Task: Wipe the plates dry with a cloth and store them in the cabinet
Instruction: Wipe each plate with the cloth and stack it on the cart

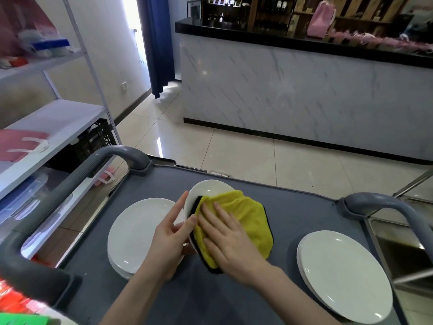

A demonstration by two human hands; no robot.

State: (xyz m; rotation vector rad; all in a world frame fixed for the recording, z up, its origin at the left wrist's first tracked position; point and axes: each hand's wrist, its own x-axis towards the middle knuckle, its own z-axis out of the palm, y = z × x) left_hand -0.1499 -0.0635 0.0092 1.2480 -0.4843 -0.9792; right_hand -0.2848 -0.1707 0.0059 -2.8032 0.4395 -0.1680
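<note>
Plate (208, 187) stands tilted over the tabletop (293, 207), face toward the right hand (229, 240), which presses flat, fingers straight, on the cloth (250, 216) covering it; left hand (172, 238) pinches the plate by its left rim.

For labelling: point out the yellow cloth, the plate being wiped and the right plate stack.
yellow cloth (248, 219): head view, bare middle.
wiped plate (208, 188): head view, upper inside.
right plate stack (344, 273): head view, top centre.

— What sort of place is this?
— A bar or restaurant. There's a marble-fronted counter (293, 90), bottles (280, 4) on wooden shelves (254, 12) behind it, and a grey service cart (304, 207) carrying stacked white plates (342, 273).
</note>
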